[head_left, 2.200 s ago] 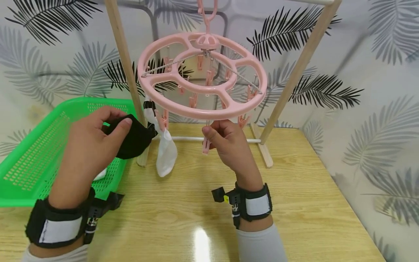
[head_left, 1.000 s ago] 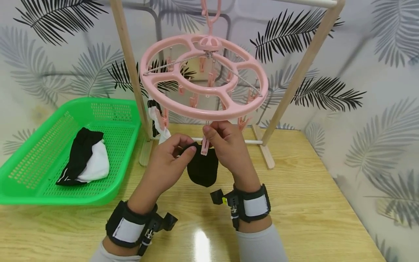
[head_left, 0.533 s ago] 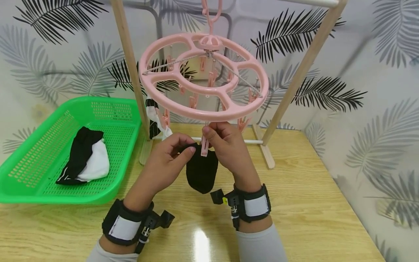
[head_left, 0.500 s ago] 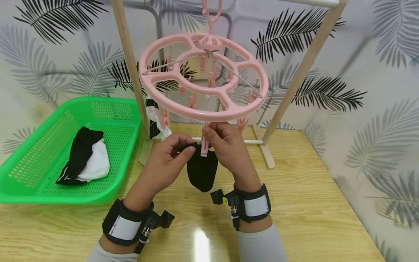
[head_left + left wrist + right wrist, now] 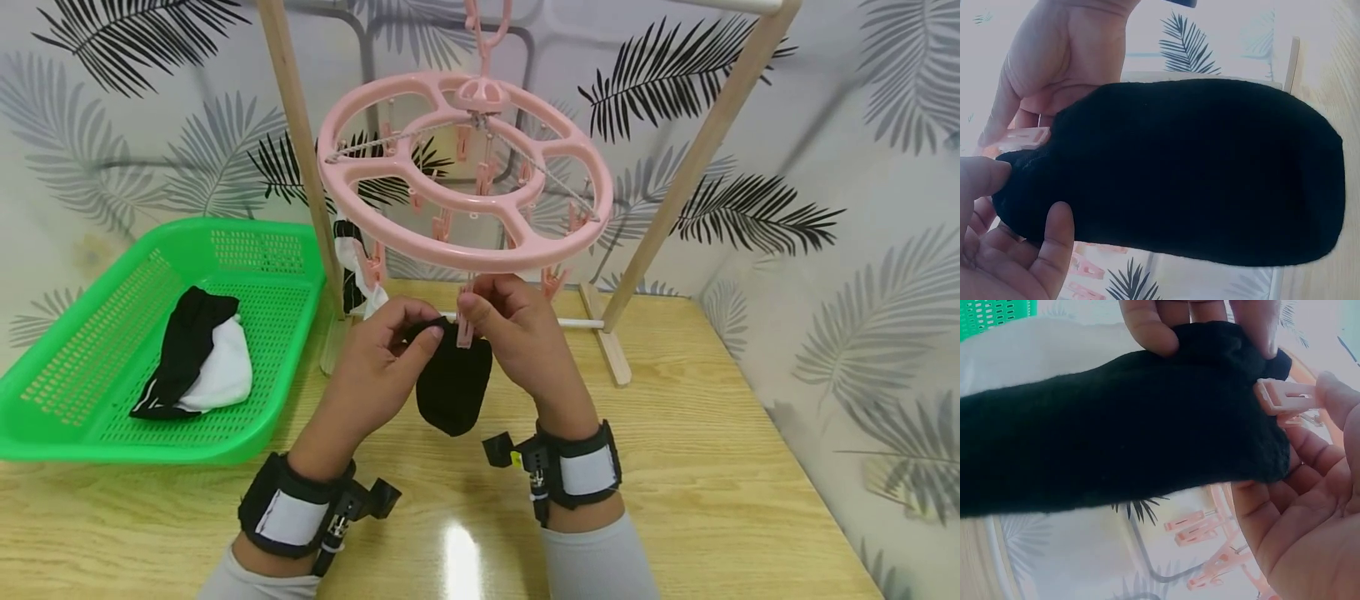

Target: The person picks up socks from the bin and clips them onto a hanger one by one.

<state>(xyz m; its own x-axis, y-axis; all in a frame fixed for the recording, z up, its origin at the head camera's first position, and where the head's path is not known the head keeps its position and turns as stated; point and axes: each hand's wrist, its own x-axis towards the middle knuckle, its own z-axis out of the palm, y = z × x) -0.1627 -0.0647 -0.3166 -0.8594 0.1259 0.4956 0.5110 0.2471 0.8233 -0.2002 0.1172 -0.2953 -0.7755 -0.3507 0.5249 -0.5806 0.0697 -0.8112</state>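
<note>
My left hand point(image 5: 384, 354) pinches the top edge of a black sock point(image 5: 453, 392) between thumb and fingers. The sock hangs down over the table. Its long dark body fills much of the left wrist view. My right hand point(image 5: 521, 333) holds a pink clothespin point(image 5: 465, 327) by its upper end, thumb in front. In the right wrist view the tip of the clothespin point(image 5: 1272, 397) overlaps the sock's cuff, between my two hands. This clothespin hangs below the front rim of a round pink drying hanger point(image 5: 465, 255).
Several more pink clothespins point(image 5: 442, 225) dangle from the hanger. A black-and-white sock point(image 5: 349, 267) hangs at its left, partly behind my left hand. The wooden stand's posts point(image 5: 701, 158) rise on both sides. At left, a green basket point(image 5: 277, 400) contains black and white socks point(image 5: 191, 350).
My left hand has carried the black sock from beside the basket rightward to the clothespin. My right hand keeps its hold there; most recently, clothespin and sock shifted slightly up and left.
</note>
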